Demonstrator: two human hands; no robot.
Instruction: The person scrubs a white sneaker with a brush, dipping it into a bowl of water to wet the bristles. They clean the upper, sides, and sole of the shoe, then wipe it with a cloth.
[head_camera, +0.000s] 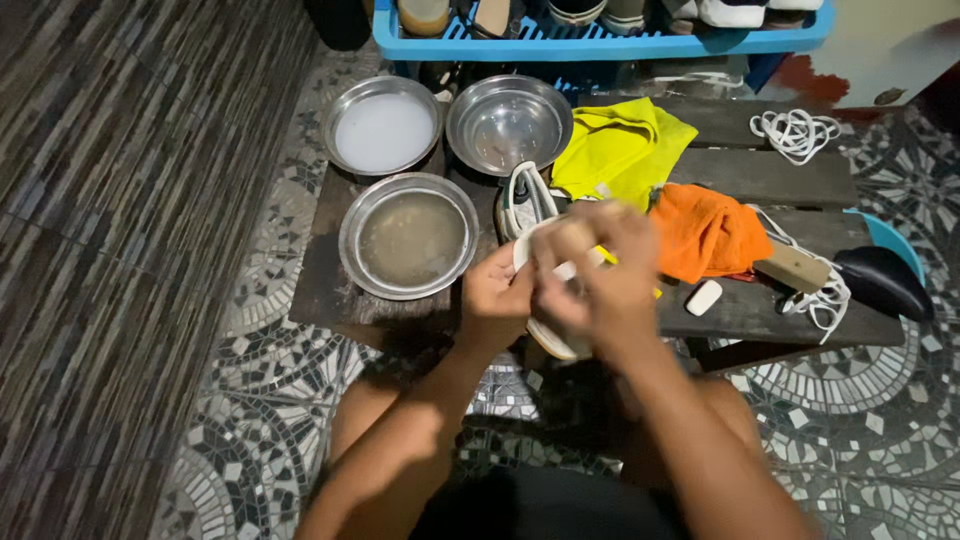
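Both my hands hold a white shoe (555, 335) over the near edge of a low dark wooden table (760, 310). My left hand (497, 298) grips its left side. My right hand (592, 270) is blurred and lies over the top of the shoe, hiding most of it. A second white shoe with dark trim (524, 198) lies on the table just beyond my hands.
Three round metal bowls sit at the table's left: one with cloudy brownish water (410, 237), one with white liquid (383, 125), one nearly empty (508, 122). A yellow cloth (620, 148), orange cloth (707, 232), wooden-backed brush (792, 267), white laces (795, 132) and a blue rack (600, 40) are around.
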